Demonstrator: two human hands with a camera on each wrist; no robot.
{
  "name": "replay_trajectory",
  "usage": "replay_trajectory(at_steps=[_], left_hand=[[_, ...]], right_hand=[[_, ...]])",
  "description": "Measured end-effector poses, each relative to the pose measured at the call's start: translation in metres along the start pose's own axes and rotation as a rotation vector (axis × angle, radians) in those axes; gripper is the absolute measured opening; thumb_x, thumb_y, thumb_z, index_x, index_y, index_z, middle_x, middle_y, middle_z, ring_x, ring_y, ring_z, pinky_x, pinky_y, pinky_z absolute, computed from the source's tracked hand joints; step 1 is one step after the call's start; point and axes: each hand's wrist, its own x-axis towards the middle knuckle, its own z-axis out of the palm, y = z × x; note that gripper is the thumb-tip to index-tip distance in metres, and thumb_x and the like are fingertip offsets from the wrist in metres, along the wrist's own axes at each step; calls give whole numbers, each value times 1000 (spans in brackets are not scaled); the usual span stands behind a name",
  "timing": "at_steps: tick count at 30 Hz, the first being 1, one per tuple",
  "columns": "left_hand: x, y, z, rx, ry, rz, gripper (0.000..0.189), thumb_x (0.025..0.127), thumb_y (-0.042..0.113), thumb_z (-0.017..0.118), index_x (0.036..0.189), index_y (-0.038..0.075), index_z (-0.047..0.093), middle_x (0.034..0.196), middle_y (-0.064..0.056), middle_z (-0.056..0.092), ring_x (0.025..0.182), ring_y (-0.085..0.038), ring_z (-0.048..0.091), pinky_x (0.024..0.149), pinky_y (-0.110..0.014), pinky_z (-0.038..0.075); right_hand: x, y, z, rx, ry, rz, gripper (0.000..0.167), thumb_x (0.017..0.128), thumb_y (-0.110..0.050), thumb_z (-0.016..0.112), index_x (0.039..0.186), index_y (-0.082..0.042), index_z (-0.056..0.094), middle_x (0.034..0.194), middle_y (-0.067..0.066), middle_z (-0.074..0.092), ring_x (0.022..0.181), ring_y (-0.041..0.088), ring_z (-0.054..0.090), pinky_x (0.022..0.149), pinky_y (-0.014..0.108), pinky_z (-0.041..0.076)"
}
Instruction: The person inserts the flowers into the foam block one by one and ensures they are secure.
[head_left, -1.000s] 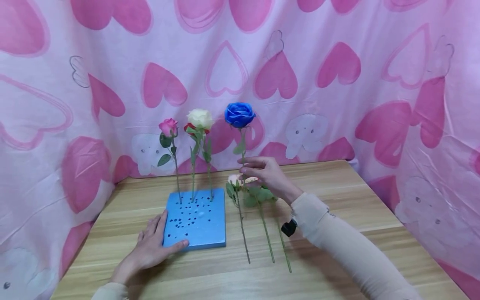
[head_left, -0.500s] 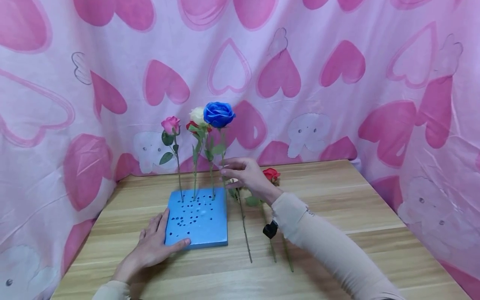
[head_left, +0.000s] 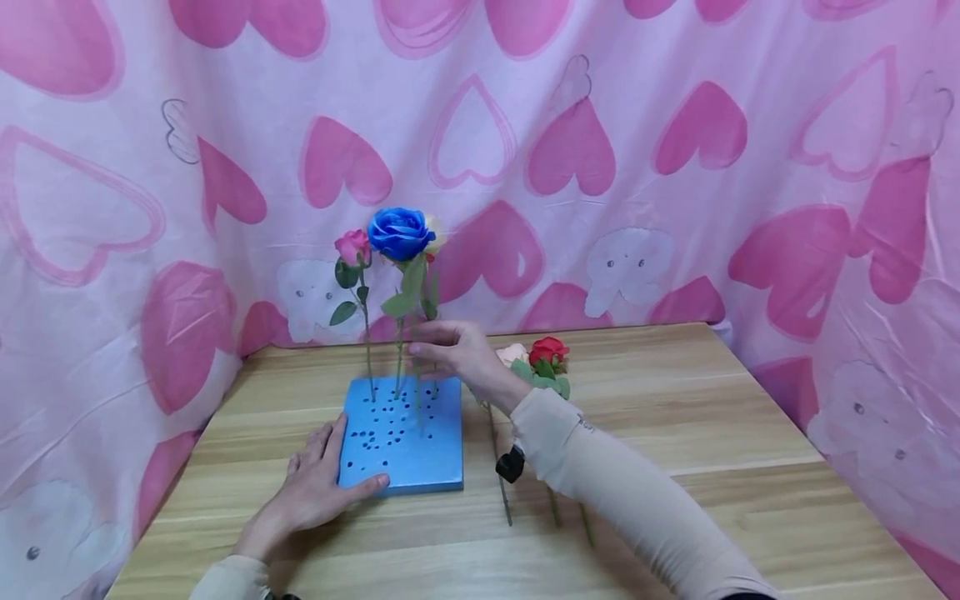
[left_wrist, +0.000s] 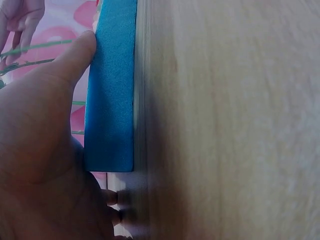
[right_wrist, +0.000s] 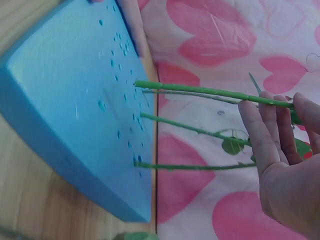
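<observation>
My right hand (head_left: 465, 358) pinches the stem of a blue rose (head_left: 401, 234) between thumb and fingers. In the right wrist view the cut end of its green stem (right_wrist: 190, 90) is right at the holed face of a blue foam block (head_left: 423, 471). A pink rose (head_left: 352, 247) stands upright in the block's back part. Beside it are a white rose (head_left: 437, 236) and a red one, both mostly hidden behind the blue bloom. My left hand (head_left: 315, 483) rests against the block's front left corner, fingers along the left side, thumb on the front edge.
Right of the block, a red rose (head_left: 549, 350) and a pale rose (head_left: 513, 356) lie on the wooden table (head_left: 675, 500), their stems toward the front, partly under my right sleeve (head_left: 600, 467). A pink heart-patterned curtain (head_left: 480, 108) surrounds the table.
My right hand has carried the blue rose leftward from above the lying flowers to over the foam block, and its bloom now overlaps the white one. My left hand stays at the block.
</observation>
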Motion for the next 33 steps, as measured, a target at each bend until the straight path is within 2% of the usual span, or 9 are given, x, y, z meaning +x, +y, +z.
replay_trajectory(at_steps=[3,8,11,14,18,21,24,28,33], left_hand=[[0,0,-1,-3,-6,-6,136,94,78,72,178,4,-7,180,-38,1,165,-63,-6,125,-86,-6],[0,-2,-2,-4,-6,-7,136,94,78,72,178,4,-6,179,-39,1,165,-64,-6,125,-86,-5],[0,-4,-2,-5,-6,-8,136,94,78,72,177,3,-6,179,-39,1,165,-64,-6,125,-86,-5],[0,-4,-2,-7,-5,-9,136,94,78,72,178,4,-6,180,-39,0,165,-63,-6,125,-86,-5],[0,-4,-1,-12,-8,-12,137,94,79,72,178,5,-7,180,-38,0,165,-63,-6,125,-86,-5],[1,-3,-2,-17,-11,-14,137,93,80,72,178,6,-6,180,-37,1,165,-62,-5,125,-86,-5],[2,-2,-2,-17,-7,-14,137,93,80,72,178,6,-5,180,-37,2,166,-62,-4,125,-86,-5],[2,-1,-2,-17,-5,-11,136,93,80,71,178,6,-5,181,-37,2,166,-62,-4,125,-85,-5],[1,-1,-1,-30,-4,-12,136,93,80,72,179,7,-4,181,-37,3,166,-61,-5,126,-85,-5]], right_hand=[[7,5,8,15,-8,-2,38,108,-7,74,145,-1,71,134,22,77,121,42,77,95,48,68],[18,12,23,44,-1,12,40,106,-5,75,146,-2,70,131,21,78,108,26,82,95,48,67],[25,15,31,50,10,20,43,106,-6,76,148,-3,69,133,19,78,109,23,81,96,49,67],[32,18,37,41,18,15,40,106,-6,76,146,-3,71,135,21,77,112,27,80,95,47,68],[39,21,43,47,18,-4,34,107,-7,75,141,-4,75,134,26,75,119,41,78,94,46,68],[43,23,46,50,16,-11,31,107,-7,74,138,-4,76,127,22,79,122,47,75,94,47,68],[48,24,47,42,17,-12,31,108,-8,74,138,-3,76,122,16,82,122,48,75,95,47,68],[53,25,49,25,18,-7,32,108,-8,74,139,-1,75,122,14,82,123,49,74,96,49,67],[59,27,51,7,30,2,30,108,-9,75,137,-6,78,122,10,83,124,49,74,98,51,66]])
